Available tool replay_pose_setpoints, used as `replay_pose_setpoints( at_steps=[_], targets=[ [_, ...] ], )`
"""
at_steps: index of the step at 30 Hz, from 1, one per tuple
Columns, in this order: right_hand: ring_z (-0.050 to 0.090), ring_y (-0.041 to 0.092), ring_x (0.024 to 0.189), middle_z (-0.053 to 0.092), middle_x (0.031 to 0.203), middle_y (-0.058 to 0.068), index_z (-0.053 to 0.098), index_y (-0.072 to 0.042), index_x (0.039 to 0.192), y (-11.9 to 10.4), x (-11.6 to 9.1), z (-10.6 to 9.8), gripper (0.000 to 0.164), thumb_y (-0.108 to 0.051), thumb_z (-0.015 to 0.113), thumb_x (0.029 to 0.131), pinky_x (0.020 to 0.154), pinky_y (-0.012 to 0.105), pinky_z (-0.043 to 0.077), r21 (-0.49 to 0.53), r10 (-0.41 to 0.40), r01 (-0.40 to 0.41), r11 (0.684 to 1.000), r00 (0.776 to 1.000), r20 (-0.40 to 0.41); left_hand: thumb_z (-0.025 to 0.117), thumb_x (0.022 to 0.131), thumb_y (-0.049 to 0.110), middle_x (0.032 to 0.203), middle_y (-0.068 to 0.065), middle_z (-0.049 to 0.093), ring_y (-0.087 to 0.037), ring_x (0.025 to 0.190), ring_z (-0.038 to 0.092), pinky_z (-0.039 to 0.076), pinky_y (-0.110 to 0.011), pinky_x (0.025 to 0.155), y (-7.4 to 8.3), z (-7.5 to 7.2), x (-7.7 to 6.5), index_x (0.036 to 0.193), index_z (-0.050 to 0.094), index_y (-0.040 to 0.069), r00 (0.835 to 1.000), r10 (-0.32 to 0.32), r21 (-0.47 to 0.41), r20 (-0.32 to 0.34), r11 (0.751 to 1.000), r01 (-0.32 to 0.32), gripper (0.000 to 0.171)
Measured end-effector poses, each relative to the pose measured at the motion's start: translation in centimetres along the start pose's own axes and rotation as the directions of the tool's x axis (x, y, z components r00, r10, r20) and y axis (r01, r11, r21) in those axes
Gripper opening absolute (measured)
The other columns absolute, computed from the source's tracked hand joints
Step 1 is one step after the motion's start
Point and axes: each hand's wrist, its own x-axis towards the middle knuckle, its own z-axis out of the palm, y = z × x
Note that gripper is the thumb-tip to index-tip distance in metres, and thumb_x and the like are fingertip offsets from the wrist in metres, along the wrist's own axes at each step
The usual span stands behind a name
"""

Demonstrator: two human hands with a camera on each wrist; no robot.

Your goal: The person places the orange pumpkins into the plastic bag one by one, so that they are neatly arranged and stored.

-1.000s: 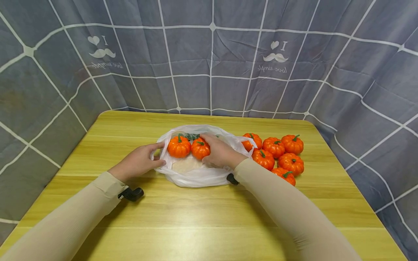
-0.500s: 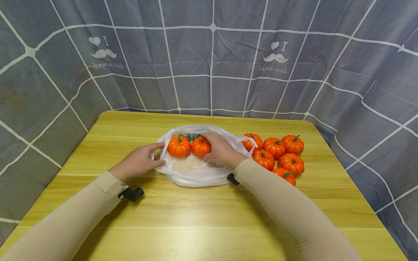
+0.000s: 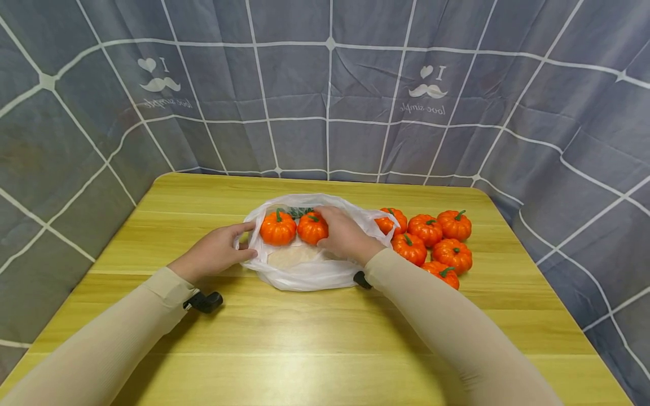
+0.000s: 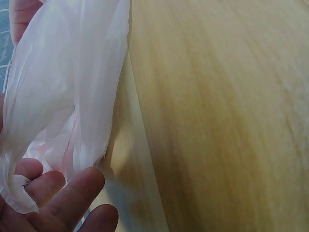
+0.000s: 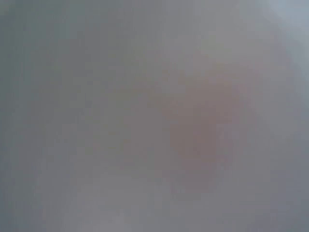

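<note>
A white plastic bag (image 3: pixel 304 282) lies on the table with its mouth spread wide. Inside, two orange pumpkins sit side by side: a left pumpkin (image 3: pixel 278 228) and a right pumpkin (image 3: pixel 310 231). My right hand (image 3: pixel 345 234) reaches into the bag and grips the right pumpkin from its right side. At the bag's left rim, my left hand (image 3: pixel 215 251) holds the plastic between thumb and fingers. The left wrist view shows the bag's film (image 4: pixel 72 87) draped over the left hand's fingers (image 4: pixel 72 198). Blurred film fills the right wrist view.
Several more pumpkins (image 3: pixel 453 255) stand grouped to the right of the bag, the nearest ones partly behind the bag's edge and the right sleeve (image 3: pixel 437 316). Under everything is a wooden table (image 3: pixel 304 349), backed by a grey checked curtain (image 3: pixel 294 79).
The right pumpkin has tilted and moved slightly up in the bag, with my right hand shifting a little with it. My left hand stays at the bag's rim.
</note>
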Motion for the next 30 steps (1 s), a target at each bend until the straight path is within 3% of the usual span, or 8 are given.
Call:
replay_pose_setpoints(
  at_steps=[9,17,24,30],
  targets=[
    [0.037,0.031,0.155,0.039,0.169,0.004,0.037,-0.015,0.164,-1.7,-2.3,-2.4,0.085,-0.020,0.083,0.092,0.127,0.045,0.032,-0.053,-0.018,0.017,0.998,1.000,-0.006,0.075,0.098,0.034,0.149,-0.026,0.058,-0.023,0.098,0.063,0.049,-0.036,0.084,0.1,0.1,0.0,0.160,0.042,0.002,1.000,0.014,0.009,-0.011,1.000,-0.014,0.077],
    [0.044,0.036,0.150,0.041,0.168,0.006,0.037,-0.020,0.164,-2.5,-5.6,-7.0,0.078,-0.026,0.077,0.097,0.121,0.054,0.039,0.009,-0.039,0.040,0.999,0.994,-0.104,0.075,0.098,0.036,0.131,-0.021,0.067,-0.021,0.082,0.055,0.044,-0.034,0.074,-0.1,0.1,0.0,0.160,0.041,0.003,1.000,0.006,0.012,-0.009,1.000,-0.006,0.079],
    [0.053,0.044,0.135,0.044,0.164,0.012,0.042,-0.016,0.161,0.6,-7.5,-11.7,0.072,-0.023,0.075,0.098,0.111,0.059,0.046,0.053,-0.020,0.034,0.998,0.967,-0.253,0.076,0.097,0.034,0.127,-0.021,0.067,-0.021,0.079,0.054,0.043,-0.034,0.072,0.0,0.2,0.1,0.160,0.041,0.002,1.000,0.010,0.004,-0.012,1.000,-0.010,0.079],
    [0.049,0.051,0.137,0.040,0.166,0.018,0.038,-0.010,0.162,5.8,-8.3,-15.1,0.073,-0.021,0.073,0.099,0.114,0.064,0.040,0.042,0.094,-0.085,0.995,0.943,-0.319,0.075,0.097,0.033,0.136,-0.023,0.065,-0.021,0.080,0.054,0.043,-0.034,0.073,-0.1,0.2,0.1,0.160,0.042,0.001,1.000,0.021,0.018,-0.016,1.000,-0.021,0.078]
  ],
)
